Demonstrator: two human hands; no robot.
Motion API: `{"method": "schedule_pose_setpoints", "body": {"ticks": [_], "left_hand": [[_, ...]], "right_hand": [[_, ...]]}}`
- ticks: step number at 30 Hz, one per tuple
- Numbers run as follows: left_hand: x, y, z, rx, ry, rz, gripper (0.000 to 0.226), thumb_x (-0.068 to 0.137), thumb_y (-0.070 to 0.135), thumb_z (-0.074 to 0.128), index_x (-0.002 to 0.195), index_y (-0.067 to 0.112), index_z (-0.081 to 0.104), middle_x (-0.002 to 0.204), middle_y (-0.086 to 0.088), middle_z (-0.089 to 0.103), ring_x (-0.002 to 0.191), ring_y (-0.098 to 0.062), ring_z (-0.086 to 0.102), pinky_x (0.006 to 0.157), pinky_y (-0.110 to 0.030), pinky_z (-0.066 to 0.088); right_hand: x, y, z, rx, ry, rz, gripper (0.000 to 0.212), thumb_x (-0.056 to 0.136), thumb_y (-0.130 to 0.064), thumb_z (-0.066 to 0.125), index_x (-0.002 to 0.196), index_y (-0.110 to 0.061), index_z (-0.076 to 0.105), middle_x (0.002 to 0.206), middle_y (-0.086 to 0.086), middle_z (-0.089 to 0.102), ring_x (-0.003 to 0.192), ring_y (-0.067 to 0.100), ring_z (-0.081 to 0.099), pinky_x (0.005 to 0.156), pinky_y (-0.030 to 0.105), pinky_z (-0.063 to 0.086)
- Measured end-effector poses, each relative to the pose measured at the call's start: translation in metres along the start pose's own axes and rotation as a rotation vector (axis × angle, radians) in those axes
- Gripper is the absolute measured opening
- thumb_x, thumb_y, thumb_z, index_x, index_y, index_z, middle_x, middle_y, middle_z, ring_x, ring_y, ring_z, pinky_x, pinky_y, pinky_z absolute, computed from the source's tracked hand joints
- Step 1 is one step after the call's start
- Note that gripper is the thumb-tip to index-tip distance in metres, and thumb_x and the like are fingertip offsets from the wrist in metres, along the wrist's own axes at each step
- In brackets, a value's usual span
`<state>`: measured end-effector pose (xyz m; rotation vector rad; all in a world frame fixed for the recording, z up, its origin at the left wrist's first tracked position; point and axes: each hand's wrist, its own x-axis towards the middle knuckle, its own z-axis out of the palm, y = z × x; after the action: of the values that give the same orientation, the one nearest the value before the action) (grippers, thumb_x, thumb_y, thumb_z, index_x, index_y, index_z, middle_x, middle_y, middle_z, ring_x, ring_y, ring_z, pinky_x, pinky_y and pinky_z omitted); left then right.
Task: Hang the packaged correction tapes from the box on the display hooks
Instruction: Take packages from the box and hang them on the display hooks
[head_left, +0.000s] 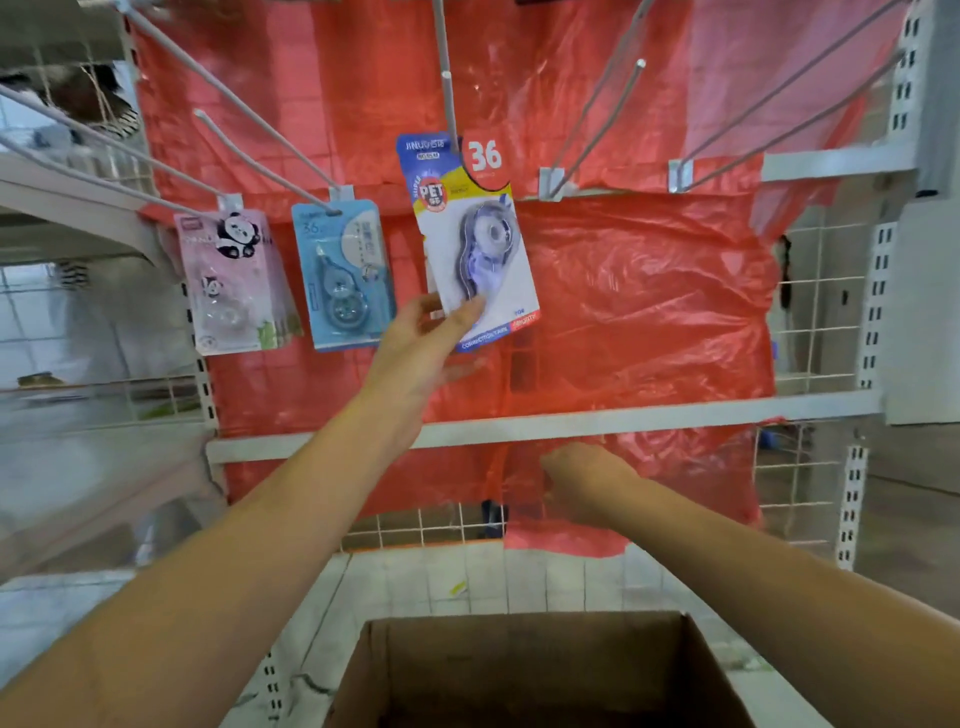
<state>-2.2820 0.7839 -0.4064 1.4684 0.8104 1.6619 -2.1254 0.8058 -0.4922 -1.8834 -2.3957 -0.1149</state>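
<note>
Left grip (415, 343) pinching (raised); right grip (582, 478) curled

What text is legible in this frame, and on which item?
"36": red tab at the top of the purple tape pack that the left hand holds.
"PET": round badge on that pack.
"CORRECTION TAPE": its bottom edge.
"JINU...": its blue header; the rest is blurred.
"36": faint, top of the blue pack.
Pink panda pack: print too blurred to read.
Cardboard box: no text visible.
</note>
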Motion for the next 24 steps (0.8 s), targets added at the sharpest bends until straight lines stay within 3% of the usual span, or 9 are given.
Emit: {"method": "schedule_pose_setpoints", "body": {"ticks": [2,4,6,11,15,18,20,22,24], "left_hand": [[0.003,-0.002,0.004,-0.015,0.028,0.002,0.007,0.089,0.022,0.063,0.09,0.015,0.06,0.093,-0.004,0.067,0.075,-0.013,0.067,0.068,-0.025,0.059],[0.012,-0.005,0.007,-0.053,0.071,-0.038,0.011,0.091,0.021,0.061,0.084,0.012,0.058,0.082,-0.003,0.067,0.063,-0.009,0.067,0.061,-0.022,0.058],[0.023,-0.01,0.007,-0.049,0.108,-0.095,0.015,0.091,0.021,0.062,0.082,0.01,0.057,0.074,-0.002,0.068,0.056,-0.008,0.067,0.054,-0.019,0.056],[0.057,-0.014,0.002,0.016,0.201,-0.21,0.019,0.088,0.023,0.066,0.079,0.011,0.055,0.049,0.005,0.065,0.042,-0.005,0.062,0.044,-0.015,0.049],[0.08,-0.015,0.0,0.098,0.261,-0.244,0.02,0.087,0.026,0.068,0.081,0.013,0.054,0.055,0.002,0.064,0.035,-0.004,0.058,0.035,-0.012,0.041],[0.084,-0.021,0.005,0.077,0.238,-0.231,0.02,0.087,0.031,0.066,0.09,0.015,0.055,0.049,0.007,0.064,0.04,-0.003,0.06,0.036,-0.012,0.041],[0.08,-0.031,0.008,0.052,0.236,-0.24,0.024,0.089,0.036,0.064,0.097,0.015,0.053,0.062,0.005,0.067,0.046,-0.002,0.062,0.038,-0.013,0.043],[0.07,-0.051,0.008,0.083,0.215,-0.284,0.02,0.091,0.035,0.061,0.092,0.017,0.053,0.08,0.003,0.065,0.055,-0.003,0.063,0.042,-0.014,0.047],[0.053,-0.078,0.005,0.188,0.176,-0.313,0.014,0.092,0.027,0.061,0.088,0.016,0.053,0.081,0.001,0.061,0.051,-0.002,0.062,0.045,-0.014,0.05]], "right_hand": [[0.001,0.004,0.008,0.023,-0.011,-0.012,0.022,0.091,-0.012,0.046,0.105,-0.008,0.062,0.105,0.01,0.065,0.095,0.028,0.062,0.08,0.036,0.051],[0.004,0.011,0.018,0.032,-0.012,-0.033,0.017,0.09,-0.01,0.045,0.084,-0.01,0.06,0.088,0.006,0.064,0.08,0.024,0.06,0.074,0.034,0.051],[0.006,0.017,0.03,0.03,-0.021,-0.041,0.024,0.09,-0.008,0.044,0.067,-0.015,0.048,0.072,0.001,0.055,0.071,0.022,0.055,0.068,0.031,0.049],[0.015,0.031,0.047,0.052,-0.017,-0.075,0.013,0.092,-0.011,0.045,0.09,-0.012,0.058,0.078,0.002,0.056,0.074,0.021,0.057,0.068,0.03,0.049],[0.016,0.037,0.052,0.034,0.003,-0.119,0.017,0.092,-0.01,0.045,0.076,-0.014,0.05,0.067,-0.002,0.044,0.069,0.02,0.051,0.065,0.029,0.043],[0.017,0.041,0.053,0.06,0.002,-0.103,0.014,0.091,-0.008,0.044,0.078,-0.013,0.047,0.067,0.0,0.042,0.071,0.024,0.049,0.066,0.03,0.042],[0.015,0.047,0.057,0.101,-0.027,-0.08,0.015,0.092,-0.01,0.045,0.078,-0.012,0.049,0.068,0.001,0.045,0.073,0.024,0.051,0.067,0.03,0.043],[0.015,0.054,0.065,0.137,-0.066,-0.058,0.013,0.093,-0.015,0.047,0.086,-0.008,0.056,0.077,0.004,0.056,0.08,0.026,0.056,0.071,0.031,0.045],[0.015,0.057,0.079,0.145,-0.089,-0.049,0.024,0.094,-0.021,0.048,0.108,-0.005,0.061,0.105,0.01,0.064,0.098,0.03,0.06,0.082,0.033,0.049]]}}
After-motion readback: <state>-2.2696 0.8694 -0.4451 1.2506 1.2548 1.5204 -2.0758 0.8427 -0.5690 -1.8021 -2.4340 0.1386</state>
